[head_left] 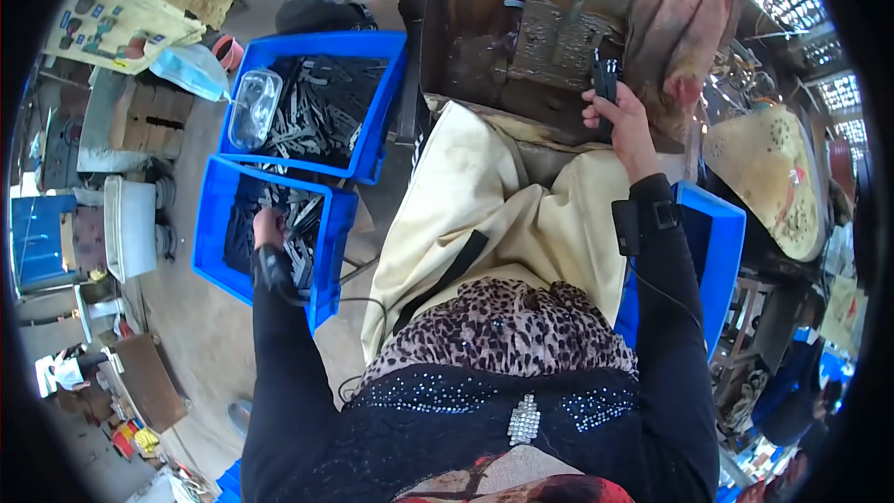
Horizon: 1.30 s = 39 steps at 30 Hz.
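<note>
My right hand is raised at the front edge of a wet, brown-stained machine basin. Its fingers are closed round a small bundle of narrow black metal pieces with shiny tips, which point away from me. On the left, my left hand reaches down into the nearer blue bin, among thin dark and grey metal strips. Its fingers look pinched together, and whatever they hold is too small to make out.
Behind the nearer bin stands another blue bin of similar strips, with a clear plastic container on top. A metal block sits in the basin. A third blue bin is beside my right forearm. A cable runs from my left wrist.
</note>
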### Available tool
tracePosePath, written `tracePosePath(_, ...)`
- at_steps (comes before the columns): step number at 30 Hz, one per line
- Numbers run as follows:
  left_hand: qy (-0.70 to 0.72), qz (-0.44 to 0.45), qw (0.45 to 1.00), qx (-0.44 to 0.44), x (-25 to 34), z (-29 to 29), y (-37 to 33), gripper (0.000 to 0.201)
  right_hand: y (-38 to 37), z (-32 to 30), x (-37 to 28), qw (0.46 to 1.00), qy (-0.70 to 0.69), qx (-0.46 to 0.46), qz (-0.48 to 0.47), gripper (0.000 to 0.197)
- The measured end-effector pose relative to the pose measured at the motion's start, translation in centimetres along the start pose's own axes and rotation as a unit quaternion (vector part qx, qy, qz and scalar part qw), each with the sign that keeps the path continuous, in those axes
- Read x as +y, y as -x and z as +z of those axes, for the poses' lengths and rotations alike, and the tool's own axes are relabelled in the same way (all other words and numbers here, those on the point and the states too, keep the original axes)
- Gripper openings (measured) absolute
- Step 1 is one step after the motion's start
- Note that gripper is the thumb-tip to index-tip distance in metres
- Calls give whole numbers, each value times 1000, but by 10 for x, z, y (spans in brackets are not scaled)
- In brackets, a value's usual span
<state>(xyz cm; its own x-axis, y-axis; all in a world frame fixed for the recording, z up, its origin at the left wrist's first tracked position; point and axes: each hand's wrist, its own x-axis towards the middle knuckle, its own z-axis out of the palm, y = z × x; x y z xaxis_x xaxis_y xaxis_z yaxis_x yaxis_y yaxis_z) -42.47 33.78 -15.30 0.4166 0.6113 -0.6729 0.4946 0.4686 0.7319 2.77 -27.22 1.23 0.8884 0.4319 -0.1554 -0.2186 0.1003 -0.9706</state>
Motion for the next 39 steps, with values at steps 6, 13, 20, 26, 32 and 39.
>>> tracePosePath(6, -51, 241, 969, 16, 17, 46, 68, 14, 2, 2, -10, 1000, 6, -1, -6, 17)
tracePosePath(13, 200, 264, 937, -106, 142, 239, 175, 19, 5, -7, -5, 999, -12, -16, -39, 15)
tracePosePath(20, -16, 315, 912, -262, 193, 418, 213, 23, 12, 1, -19, 1000, 1, 23, 15, 17)
tracePosePath(26, -321, 578, 738, -138, 173, 510, 173, 30, 11, 7, -25, 994, 34, 59, 81, 20)
tracePosePath(32, -371, 651, 658, -81, 159, 518, 160, 30, 6, -6, -16, 999, -16, -7, 39, 24)
tracePosePath(39, -358, 671, 646, -64, 155, 517, 155, 26, 6, -10, -11, 998, -7, -62, -6, 27)
